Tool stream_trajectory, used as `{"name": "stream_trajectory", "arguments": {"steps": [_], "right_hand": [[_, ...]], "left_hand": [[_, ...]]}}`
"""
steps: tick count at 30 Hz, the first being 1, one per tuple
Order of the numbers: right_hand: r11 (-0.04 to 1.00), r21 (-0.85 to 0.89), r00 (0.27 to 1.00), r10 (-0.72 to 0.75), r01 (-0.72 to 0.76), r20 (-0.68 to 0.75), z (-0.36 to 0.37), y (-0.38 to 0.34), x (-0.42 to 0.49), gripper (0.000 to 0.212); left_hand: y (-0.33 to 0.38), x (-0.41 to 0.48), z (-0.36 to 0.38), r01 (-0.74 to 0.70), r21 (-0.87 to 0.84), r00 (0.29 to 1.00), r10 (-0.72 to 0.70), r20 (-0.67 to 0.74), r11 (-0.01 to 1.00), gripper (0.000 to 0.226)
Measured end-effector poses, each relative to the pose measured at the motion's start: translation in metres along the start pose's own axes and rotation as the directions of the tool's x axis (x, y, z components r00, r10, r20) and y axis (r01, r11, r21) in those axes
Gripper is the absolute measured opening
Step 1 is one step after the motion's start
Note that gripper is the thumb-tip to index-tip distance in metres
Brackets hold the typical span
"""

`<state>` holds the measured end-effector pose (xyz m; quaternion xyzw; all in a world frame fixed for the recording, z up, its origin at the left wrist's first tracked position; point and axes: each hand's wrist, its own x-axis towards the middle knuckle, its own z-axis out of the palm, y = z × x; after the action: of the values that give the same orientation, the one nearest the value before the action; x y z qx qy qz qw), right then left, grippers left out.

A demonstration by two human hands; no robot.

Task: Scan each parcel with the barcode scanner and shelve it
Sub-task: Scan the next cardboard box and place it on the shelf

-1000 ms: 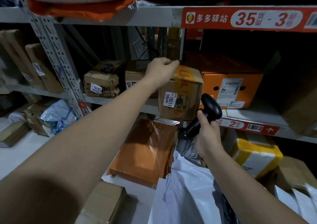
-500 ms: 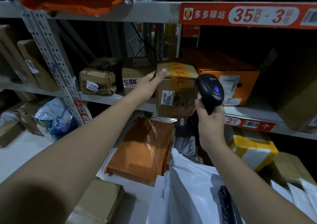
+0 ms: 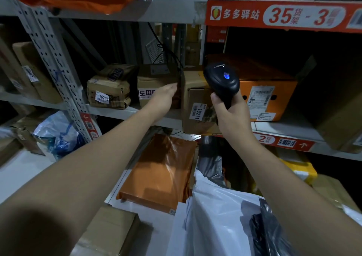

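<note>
From the head camera, the brown cardboard parcel with the white sticker reading 19211 [image 3: 195, 106] stands on the grey metal middle shelf [image 3: 121, 113], between a brown cardboard box with a Korean-lettered label [image 3: 151, 83] and a flat orange cardboard box with shipping labels [image 3: 274, 91]. The person's left hand [image 3: 164, 97] reaches to the parcel's left side, fingers straight and held together, the tips in the dark gap beside it; contact with the parcel cannot be told. The right hand [image 3: 228, 109] wraps its curled fingers round the handle of a black handheld barcode scanner [image 3: 222, 80], whose head, with a small blue light on top, is raised in front of the parcel's upper right corner. Further left on the shelf sits a crumpled brown box labelled 16205 [image 3: 108, 92]. A red shelf sign reading 35-3 [image 3: 284, 13] runs above. Below lie an orange plastic-wrapped flat parcel [image 3: 162, 173] and a white plastic mailer bag [image 3: 213, 216].
</note>
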<state>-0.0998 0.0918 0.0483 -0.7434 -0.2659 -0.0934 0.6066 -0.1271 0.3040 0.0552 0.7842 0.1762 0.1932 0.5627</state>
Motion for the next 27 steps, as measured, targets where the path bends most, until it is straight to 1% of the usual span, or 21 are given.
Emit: {"name": "stream_trajectory", "arguments": {"steps": [1, 2, 3, 4, 5, 6, 7, 9, 11, 13, 16, 19, 23, 27], "right_hand": [[1.000, -0.009, 1.000, 0.002, -0.002, -0.009, -0.002, 0.002, 0.002, 0.051], [1.000, -0.018, 1.000, 0.001, -0.001, -0.012, -0.003, 0.004, 0.003, 0.048], [1.000, -0.030, 1.000, -0.004, 0.004, -0.008, -0.004, 0.005, 0.004, 0.046], [0.999, -0.041, 1.000, -0.009, 0.009, -0.004, -0.004, 0.006, 0.005, 0.044], [0.998, -0.053, 1.000, -0.015, 0.015, 0.000, -0.003, 0.006, 0.006, 0.040], [0.997, -0.065, 1.000, -0.028, 0.028, 0.001, -0.003, 0.006, 0.007, 0.037], [0.996, -0.085, 0.999, -0.041, 0.041, -0.003, -0.002, 0.005, 0.006, 0.039], [0.989, -0.133, 0.997, -0.072, 0.070, -0.013, -0.002, 0.006, 0.006, 0.041], [0.980, -0.178, 0.995, -0.099, 0.094, -0.019, -0.001, 0.007, 0.004, 0.043], [0.973, -0.212, 0.994, -0.104, 0.095, -0.030, 0.001, 0.008, 0.004, 0.042], [0.962, -0.249, 0.991, -0.127, 0.113, -0.043, 0.004, 0.007, 0.002, 0.040], [0.953, -0.269, 0.985, -0.159, 0.137, -0.062, 0.007, 0.001, 0.001, 0.041], [0.925, -0.326, 0.964, -0.241, 0.194, -0.110, 0.012, -0.005, 0.003, 0.040], [0.929, -0.332, 0.962, -0.224, 0.162, -0.157, 0.012, -0.003, 0.009, 0.032]], "left_hand": [[-0.009, 0.009, -0.002, -0.065, 0.070, 0.996, 0.069, -0.052, 0.995, 0.038], [-0.016, 0.018, -0.004, -0.105, 0.177, 0.987, 0.123, -0.098, 0.979, 0.038], [-0.021, 0.027, -0.008, -0.134, 0.326, 0.976, 0.181, -0.118, 0.936, 0.041], [-0.025, 0.037, -0.011, -0.162, 0.488, 0.964, 0.242, -0.106, 0.858, 0.046], [-0.027, 0.045, -0.014, -0.176, 0.635, 0.958, 0.278, -0.064, 0.752, 0.052], [-0.025, 0.052, -0.017, -0.172, 0.739, 0.963, 0.270, -0.014, 0.651, 0.058], [-0.023, 0.057, -0.020, -0.151, 0.810, 0.974, 0.224, 0.026, 0.566, 0.064], [-0.019, 0.064, -0.023, -0.117, 0.898, 0.989, 0.134, 0.066, 0.424, 0.075], [-0.025, 0.067, -0.025, -0.134, 0.938, 0.983, 0.162, 0.085, 0.320, 0.084], [-0.034, 0.068, -0.028, -0.159, 0.956, 0.973, 0.203, 0.109, 0.246, 0.089], [-0.044, 0.069, -0.031, -0.158, 0.966, 0.967, 0.227, 0.111, 0.204, 0.092], [-0.044, 0.070, -0.033, -0.165, 0.963, 0.969, 0.219, 0.117, 0.214, 0.097], [-0.044, 0.069, -0.032, -0.165, 0.963, 0.968, 0.225, 0.115, 0.215, 0.106], [-0.048, 0.069, -0.033, -0.173, 0.958, 0.960, 0.255, 0.113, 0.228, 0.106]]}}
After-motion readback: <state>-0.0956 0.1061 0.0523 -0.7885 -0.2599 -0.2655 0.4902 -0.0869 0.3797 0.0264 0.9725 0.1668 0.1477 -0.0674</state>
